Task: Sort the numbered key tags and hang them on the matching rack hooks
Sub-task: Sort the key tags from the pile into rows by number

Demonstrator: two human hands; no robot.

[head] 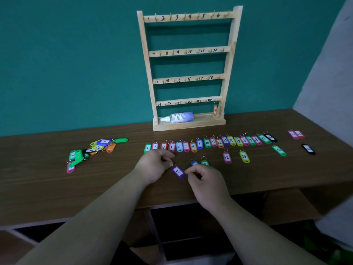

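- Head view, nearest: right hand (206, 180) at 4 o'clock from the purple tag (178, 172), fingers curled, seemingly pinching its low end.
- At 9 o'clock from that tag, left hand (154, 165), pinching the ring end. Tag stretched between both hands, probably to turn the label up and read the number, seemingly 5. Resting on the table (57, 188) or just above it: cannot tell.
- At 1 o'clock from it, blue tag (193, 163) and green tag (204, 162), half hidden behind right fingers, perhaps duplicates set aside.
- Far off at 9 o'clock, pile (91, 150) of tags, apparently unsorted.
- At 12 o'clock, row (208, 143) laid out in number order, likely for quick hanging.
- Farthest, at 12 o'clock, rack (189, 54). Orange tag (215, 110) hung beside the 24 mark, bottle (179, 117) lying on the base.
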